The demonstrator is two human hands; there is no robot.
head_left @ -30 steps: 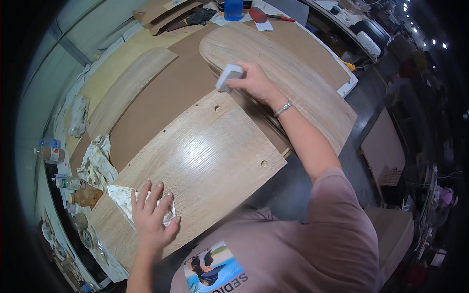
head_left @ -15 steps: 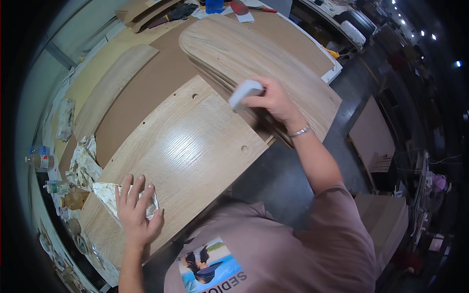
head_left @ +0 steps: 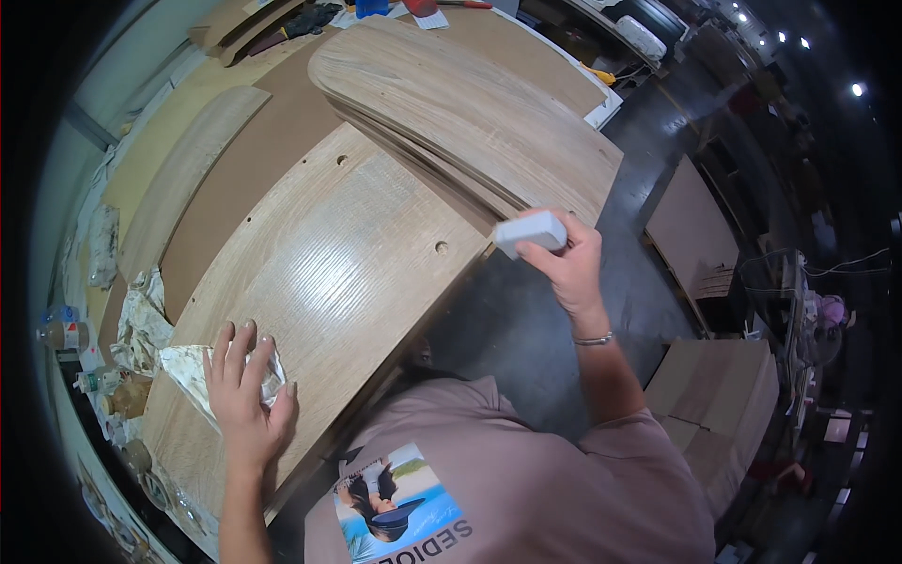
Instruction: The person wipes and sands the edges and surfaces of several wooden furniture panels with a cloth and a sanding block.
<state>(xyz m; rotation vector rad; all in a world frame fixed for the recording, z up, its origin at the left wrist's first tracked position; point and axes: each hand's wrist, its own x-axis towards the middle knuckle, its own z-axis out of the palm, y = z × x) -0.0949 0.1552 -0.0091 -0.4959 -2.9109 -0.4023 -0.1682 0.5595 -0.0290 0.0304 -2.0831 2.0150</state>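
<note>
Wood-grain panel, pale and curved along its left side, lies flat on the worktable, slanting in front of a standing person. The left hand rests palm down near the panel's left end, fingers spread over a stained white cloth. The right hand, with a bracelet at the wrist, pinches a pale grey block between thumb and fingers at the panel's right corner. The block is blurred from where I stand, so I cannot tell whether it touches the edge.

Work on this panel looks partway along to me: its holes are already made, the block is at the edge, and the cloth lies under the hand. How much of the edge is finished does not show.

Just beyond the right hand, a stack of similar rounded panels reaches toward the far side. To the left, past a strip of brown board, lies a narrow curved board. A crumpled cloth and several bottles sit along the left edge; cardboard cartons stand at the near right.
</note>
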